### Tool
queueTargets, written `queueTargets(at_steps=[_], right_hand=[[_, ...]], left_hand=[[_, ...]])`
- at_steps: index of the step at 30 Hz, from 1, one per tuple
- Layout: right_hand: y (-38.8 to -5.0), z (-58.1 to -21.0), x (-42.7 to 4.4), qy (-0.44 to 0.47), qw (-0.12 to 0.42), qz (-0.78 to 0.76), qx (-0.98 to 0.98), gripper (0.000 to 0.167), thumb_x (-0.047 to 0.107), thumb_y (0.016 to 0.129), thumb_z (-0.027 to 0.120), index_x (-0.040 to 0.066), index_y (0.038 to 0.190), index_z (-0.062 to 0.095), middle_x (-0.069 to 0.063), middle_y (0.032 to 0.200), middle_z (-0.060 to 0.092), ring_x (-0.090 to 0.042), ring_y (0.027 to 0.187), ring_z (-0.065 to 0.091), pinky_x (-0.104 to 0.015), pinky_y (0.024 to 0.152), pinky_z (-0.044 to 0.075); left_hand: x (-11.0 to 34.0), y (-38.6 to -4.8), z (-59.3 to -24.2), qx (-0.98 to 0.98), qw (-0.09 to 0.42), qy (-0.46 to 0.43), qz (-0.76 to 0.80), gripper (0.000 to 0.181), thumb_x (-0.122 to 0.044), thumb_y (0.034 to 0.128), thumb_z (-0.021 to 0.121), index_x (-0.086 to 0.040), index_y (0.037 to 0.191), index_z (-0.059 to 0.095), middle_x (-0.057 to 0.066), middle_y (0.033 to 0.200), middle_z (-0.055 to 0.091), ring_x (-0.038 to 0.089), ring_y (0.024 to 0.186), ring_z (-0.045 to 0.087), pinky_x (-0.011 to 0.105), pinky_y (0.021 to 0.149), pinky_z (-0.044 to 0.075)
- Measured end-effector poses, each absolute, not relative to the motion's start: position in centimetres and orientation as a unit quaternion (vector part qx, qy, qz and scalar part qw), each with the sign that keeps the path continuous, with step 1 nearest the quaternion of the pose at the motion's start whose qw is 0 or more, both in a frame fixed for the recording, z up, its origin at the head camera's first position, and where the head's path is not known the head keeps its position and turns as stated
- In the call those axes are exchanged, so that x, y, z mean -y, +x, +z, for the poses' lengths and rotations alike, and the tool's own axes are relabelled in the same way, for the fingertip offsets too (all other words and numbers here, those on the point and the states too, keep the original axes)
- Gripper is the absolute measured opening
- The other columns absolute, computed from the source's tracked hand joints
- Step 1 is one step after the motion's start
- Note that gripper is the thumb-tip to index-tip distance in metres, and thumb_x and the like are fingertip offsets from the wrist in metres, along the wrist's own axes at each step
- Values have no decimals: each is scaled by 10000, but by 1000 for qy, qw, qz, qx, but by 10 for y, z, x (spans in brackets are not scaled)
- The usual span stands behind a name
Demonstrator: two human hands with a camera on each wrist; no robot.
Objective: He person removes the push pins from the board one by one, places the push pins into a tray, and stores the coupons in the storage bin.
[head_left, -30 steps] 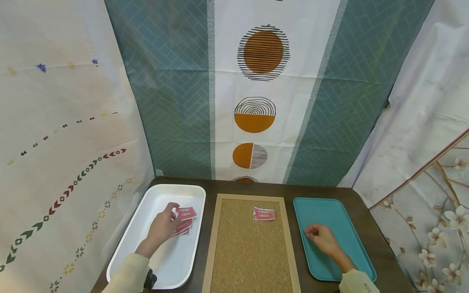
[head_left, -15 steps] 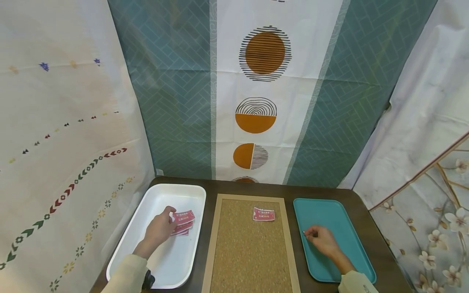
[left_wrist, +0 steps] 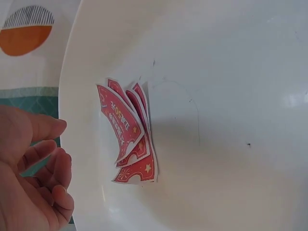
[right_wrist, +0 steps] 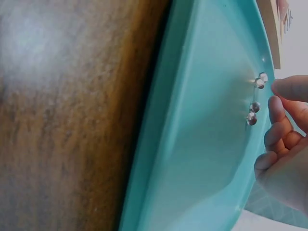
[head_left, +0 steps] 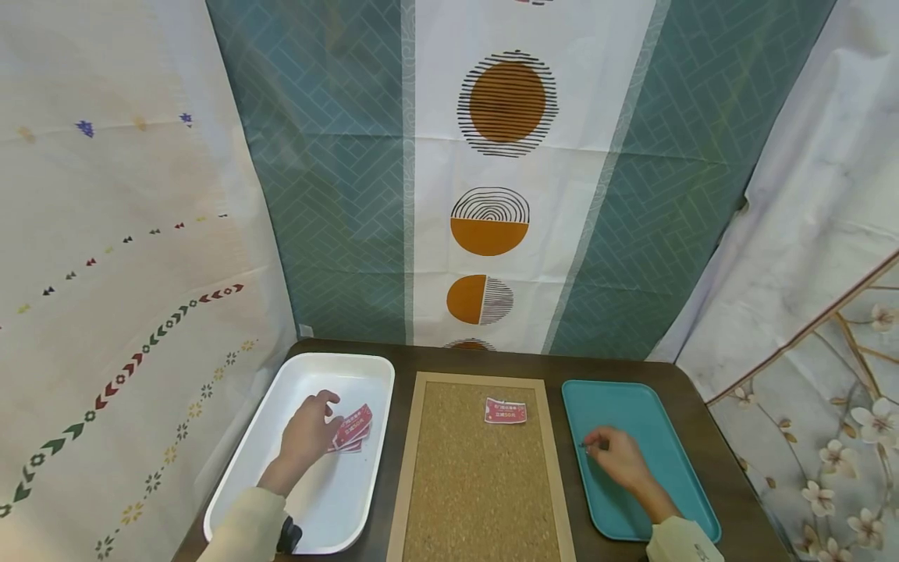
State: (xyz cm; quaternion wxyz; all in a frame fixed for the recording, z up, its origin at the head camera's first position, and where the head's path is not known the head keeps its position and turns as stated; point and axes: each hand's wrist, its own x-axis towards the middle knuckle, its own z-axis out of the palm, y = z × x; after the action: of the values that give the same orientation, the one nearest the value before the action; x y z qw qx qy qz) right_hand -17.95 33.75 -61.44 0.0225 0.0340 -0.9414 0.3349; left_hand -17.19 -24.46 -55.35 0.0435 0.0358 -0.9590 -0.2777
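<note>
Red paper coupons [head_left: 353, 428] lie fanned in an overlapping stack in the white tray [left_wrist: 231, 144] on the left. My left hand [head_left: 307, 437] is over them, thumb beside their near left edge in the head view. In the left wrist view its thumb and fingers [left_wrist: 33, 178] are apart, with nothing between them. At the left side of the teal tray [right_wrist: 202, 144], my right hand [head_left: 621, 462] brings thumb and forefinger close together. Small shiny push pins [right_wrist: 252, 113] show by these fingertips in the right wrist view; whether one is pinched is unclear.
A framed cork board [head_left: 485, 484] lies between the trays. One red coupon [head_left: 506, 411] sits near its upper right corner. The dark wooden table [head_left: 548, 367] ends at patterned cloth behind and at both sides.
The top coupon has slid down toward the stack and turned, its right end now higher. My left thumb and fingers have spread away from it. The right hand has barely moved.
</note>
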Motion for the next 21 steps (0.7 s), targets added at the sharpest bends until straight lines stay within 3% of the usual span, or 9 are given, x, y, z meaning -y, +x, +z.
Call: queueTargets(at_steps=[21], right_hand=[[-186, -599, -311, 85, 91, 334, 934, 87, 0, 866, 737, 66, 895, 785, 26, 807, 679, -61, 739, 555, -302, 674, 475]], left_hand=[[197, -186, -538, 938, 91, 4, -335, 394, -144, 949, 755, -38, 1310, 639, 88, 929, 668, 185, 702, 575, 319, 599, 440]])
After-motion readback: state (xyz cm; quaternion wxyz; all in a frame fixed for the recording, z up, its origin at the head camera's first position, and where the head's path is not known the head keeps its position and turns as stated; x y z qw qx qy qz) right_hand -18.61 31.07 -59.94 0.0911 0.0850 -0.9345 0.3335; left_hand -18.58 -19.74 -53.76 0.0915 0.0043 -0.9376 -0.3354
